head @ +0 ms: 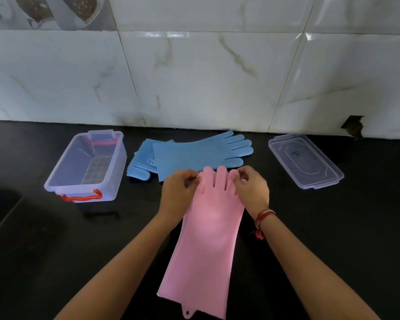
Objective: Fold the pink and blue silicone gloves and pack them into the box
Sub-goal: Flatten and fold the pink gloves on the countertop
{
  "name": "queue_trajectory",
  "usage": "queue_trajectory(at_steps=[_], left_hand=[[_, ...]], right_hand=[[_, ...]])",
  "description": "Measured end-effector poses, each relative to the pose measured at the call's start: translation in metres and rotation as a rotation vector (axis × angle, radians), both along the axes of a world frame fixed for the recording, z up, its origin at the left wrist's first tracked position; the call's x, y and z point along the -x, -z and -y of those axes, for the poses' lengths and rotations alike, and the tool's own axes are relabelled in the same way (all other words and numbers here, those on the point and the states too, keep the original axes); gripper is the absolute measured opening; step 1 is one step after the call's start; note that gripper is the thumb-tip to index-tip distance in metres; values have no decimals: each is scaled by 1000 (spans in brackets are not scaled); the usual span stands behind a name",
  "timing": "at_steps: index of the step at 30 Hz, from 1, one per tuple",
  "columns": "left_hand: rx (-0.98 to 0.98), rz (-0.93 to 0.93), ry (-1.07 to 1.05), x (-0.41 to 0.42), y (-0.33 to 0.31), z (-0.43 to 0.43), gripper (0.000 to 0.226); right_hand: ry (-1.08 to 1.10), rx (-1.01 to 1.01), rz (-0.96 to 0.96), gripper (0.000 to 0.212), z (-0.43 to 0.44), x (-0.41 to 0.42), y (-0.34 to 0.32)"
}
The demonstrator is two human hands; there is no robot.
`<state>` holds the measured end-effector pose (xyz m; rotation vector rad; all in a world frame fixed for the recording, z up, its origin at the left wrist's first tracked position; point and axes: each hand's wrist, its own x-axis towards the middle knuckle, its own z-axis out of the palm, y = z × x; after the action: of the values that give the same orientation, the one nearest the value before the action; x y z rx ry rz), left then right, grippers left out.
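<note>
On the black counter [44,262], the left hand [177,195] and right hand [252,192] pinch the finger end of a flat pink glove [208,245], with blue gloves [194,153] just behind and the clear box [56,176] open at left.

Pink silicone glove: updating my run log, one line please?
pink silicone glove flat on counter | both hands pinching fingertips | clear plastic box open

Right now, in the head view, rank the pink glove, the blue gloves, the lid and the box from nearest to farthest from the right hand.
1. Pink glove: pinched by the right hand.
2. Blue gloves: just behind, toward the wall.
3. Lid: to the right.
4. Box: far left, beyond the left hand.
</note>
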<state>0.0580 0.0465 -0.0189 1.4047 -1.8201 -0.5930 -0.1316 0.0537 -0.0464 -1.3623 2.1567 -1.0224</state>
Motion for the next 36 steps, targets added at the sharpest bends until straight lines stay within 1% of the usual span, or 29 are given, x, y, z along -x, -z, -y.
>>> queue_trajectory(at_steps=[2,3,4,5,7,8,10,12,14,17,18,20,22,24,25,26,29,32,34,36], left_hand=[[37,-73,10,2,-9,4,11],[29,-83,3,2,-11,8,11],[-10,-58,-3,1,-11,12,12],[-86,3,-4,1,-8,17,15],[-286,172,-14,0,3,20,22],[-365,234,-28,-1,11,17,25],[-443,273,-65,-10,23,7,29],[-487,239,-73,-25,31,-6,28],[-507,195,-48,-40,36,-20,23],[-416,198,1,-51,39,-40,6],[-378,186,10,-50,38,-44,3],[-298,136,18,-44,33,-48,3],[-222,81,25,-35,26,-47,4],[-184,54,26,-27,21,-46,4],[-194,66,24,-26,21,-45,4],[-227,104,23,-26,22,-44,5],[-339,219,27,-28,29,-43,8],[-321,242,5,-26,33,-47,11],[-308,289,-42,-25,33,-50,19],[-287,346,-73,-26,33,-52,18]], right_hand=[[55,135,10,13,-6,0,0],[67,157,28,12,-9,-1,-1],[62,135,43,12,-10,-1,-2],[41,71,43,15,-10,-2,-1],[-15,-65,-6,25,-9,-1,2],[-33,-86,-19,28,-9,-1,1],[-53,-67,10,34,-8,1,-4],[-34,-56,58,43,-11,6,-11],[3,-104,166,52,-23,12,-14],[25,-220,440,55,-51,6,-12],[20,-247,475,55,-58,1,-9],[30,-210,469,55,-63,-5,-5],[42,-74,439,52,-64,-7,-7],[42,74,332,49,-66,-6,-10],[47,102,295,49,-68,-4,-10],[52,84,284,49,-70,-3,-9],[66,-86,272,49,-75,3,-3],[60,-99,203,50,-79,5,2],[54,-130,177,52,-78,3,0],[25,-152,104,56,-75,2,-1]])
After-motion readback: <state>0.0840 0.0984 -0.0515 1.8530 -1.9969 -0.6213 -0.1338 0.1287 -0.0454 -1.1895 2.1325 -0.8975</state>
